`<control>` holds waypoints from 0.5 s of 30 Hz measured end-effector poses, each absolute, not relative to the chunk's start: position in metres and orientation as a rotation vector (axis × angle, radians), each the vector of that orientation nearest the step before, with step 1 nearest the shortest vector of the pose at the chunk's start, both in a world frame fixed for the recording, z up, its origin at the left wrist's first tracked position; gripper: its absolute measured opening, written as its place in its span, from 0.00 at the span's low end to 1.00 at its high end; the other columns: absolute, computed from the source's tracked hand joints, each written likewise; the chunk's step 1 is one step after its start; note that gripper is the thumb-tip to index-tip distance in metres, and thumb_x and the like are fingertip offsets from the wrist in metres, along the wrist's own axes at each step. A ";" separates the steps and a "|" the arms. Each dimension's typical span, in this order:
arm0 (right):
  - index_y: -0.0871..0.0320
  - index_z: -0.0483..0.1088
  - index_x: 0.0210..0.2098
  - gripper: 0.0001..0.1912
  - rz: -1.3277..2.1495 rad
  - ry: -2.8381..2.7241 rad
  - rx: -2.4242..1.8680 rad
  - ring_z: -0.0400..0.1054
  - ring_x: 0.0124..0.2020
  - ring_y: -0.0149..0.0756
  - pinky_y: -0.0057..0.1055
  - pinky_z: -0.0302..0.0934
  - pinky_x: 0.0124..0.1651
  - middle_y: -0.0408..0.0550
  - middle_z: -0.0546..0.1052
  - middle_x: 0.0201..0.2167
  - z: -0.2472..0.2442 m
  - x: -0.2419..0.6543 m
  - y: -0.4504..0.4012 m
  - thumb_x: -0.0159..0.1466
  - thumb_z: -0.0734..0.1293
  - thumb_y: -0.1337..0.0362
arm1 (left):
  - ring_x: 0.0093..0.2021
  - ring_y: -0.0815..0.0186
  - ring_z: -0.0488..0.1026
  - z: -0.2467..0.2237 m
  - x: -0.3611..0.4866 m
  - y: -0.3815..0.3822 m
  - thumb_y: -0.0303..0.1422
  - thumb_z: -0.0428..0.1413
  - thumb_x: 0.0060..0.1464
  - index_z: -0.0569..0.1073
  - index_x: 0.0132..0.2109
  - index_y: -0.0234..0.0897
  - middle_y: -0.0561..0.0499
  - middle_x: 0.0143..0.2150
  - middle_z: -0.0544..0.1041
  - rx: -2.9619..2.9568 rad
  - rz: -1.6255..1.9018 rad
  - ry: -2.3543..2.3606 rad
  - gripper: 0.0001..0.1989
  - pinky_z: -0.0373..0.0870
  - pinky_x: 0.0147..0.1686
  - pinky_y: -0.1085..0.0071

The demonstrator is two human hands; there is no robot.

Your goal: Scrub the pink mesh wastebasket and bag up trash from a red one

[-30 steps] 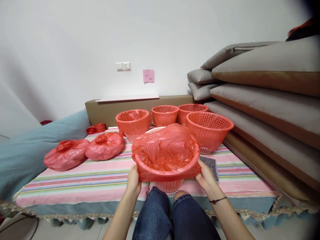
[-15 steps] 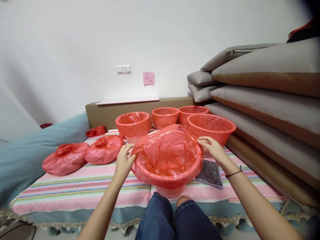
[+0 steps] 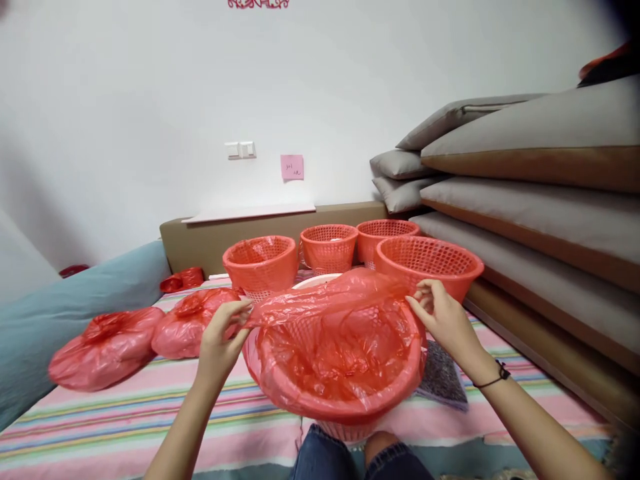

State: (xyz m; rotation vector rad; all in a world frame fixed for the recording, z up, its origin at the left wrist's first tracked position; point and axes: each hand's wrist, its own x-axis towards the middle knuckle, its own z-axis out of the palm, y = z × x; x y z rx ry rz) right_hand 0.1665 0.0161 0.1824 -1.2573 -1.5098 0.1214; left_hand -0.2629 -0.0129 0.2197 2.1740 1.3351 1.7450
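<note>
A red plastic bag (image 3: pixel 345 360) lines the red slotted basket (image 3: pixel 345 430) in front of my knees, its near edge folded over the rim. My left hand (image 3: pixel 224 330) pinches the bag's far edge at the left. At the right, my right hand (image 3: pixel 440 317) pinches the same edge between thumb and fingers. Between both hands the film is stretched up above the basket's far rim. Part of a white round rim (image 3: pixel 317 281) shows behind the raised film; the rest of it is hidden.
Behind stand several red baskets (image 3: pixel 330 250), the left one lined with red film. Two tied red bags (image 3: pixel 107 350) lie at left on the striped cloth (image 3: pixel 150 417). A grey cloth (image 3: pixel 440 377) lies right of the lined basket. Stacked cushions (image 3: pixel 520 153) rise at right.
Both hands have lifted the bag's far edge off the rim and pulled it taut, moving slightly apart. The camera view has come closer to the basket.
</note>
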 end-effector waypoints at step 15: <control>0.55 0.70 0.28 0.13 1.266 -1.133 -0.961 0.70 0.27 0.33 0.29 0.66 0.34 0.40 0.76 0.26 0.199 0.144 0.080 0.52 0.74 0.55 | 0.33 0.60 0.79 0.200 -0.238 0.060 0.28 0.59 0.52 0.77 0.38 0.30 0.43 0.35 0.82 0.706 1.315 1.061 0.06 0.76 0.36 0.66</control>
